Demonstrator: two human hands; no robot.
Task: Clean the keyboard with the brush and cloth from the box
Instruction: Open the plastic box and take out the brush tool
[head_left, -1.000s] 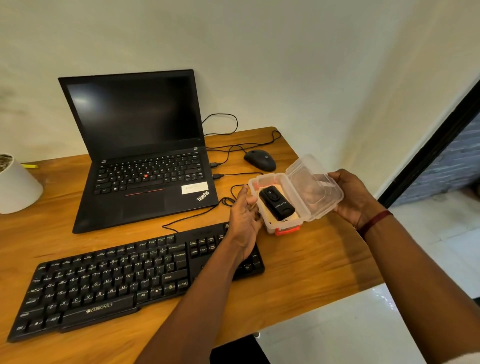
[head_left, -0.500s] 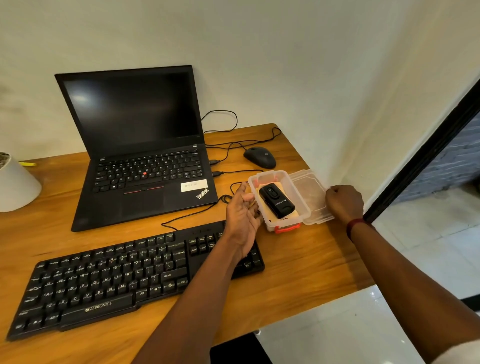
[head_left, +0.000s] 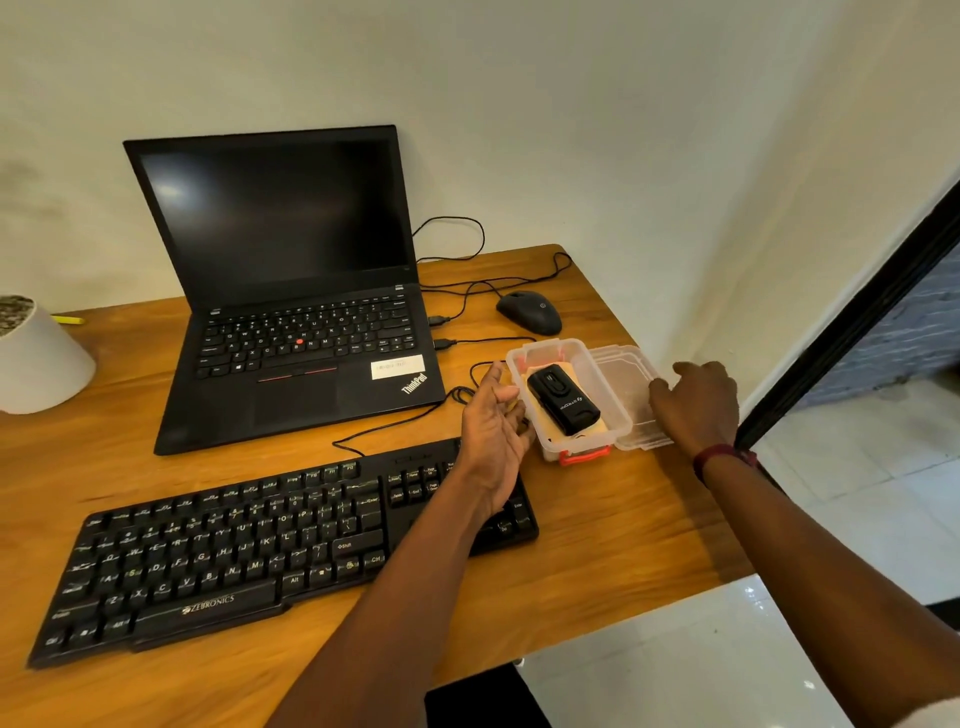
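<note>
A black Zebronics keyboard (head_left: 249, 545) lies at the front of the wooden desk. Right of it stands a clear plastic box (head_left: 608, 395) with orange clips, open. Inside it a black brush case (head_left: 563, 399) rests on a yellow cloth (head_left: 597, 427). The clear lid (head_left: 626, 374) lies flat on the desk to the box's right. My left hand (head_left: 493, 431) hovers against the box's left wall, fingers apart, holding nothing. My right hand (head_left: 696, 405) rests over the lid's right edge, fingers loosely curled; whether it still grips the lid I cannot tell.
An open black laptop (head_left: 291, 291) stands behind the keyboard. A black mouse (head_left: 530, 312) and several cables lie at the back right. A white pot (head_left: 36, 358) sits at the left edge. The desk's right edge runs just past the lid.
My right hand lowered the lid from beside the raised box down flat onto the desk. The box came down with it. My left hand stayed beside the box.
</note>
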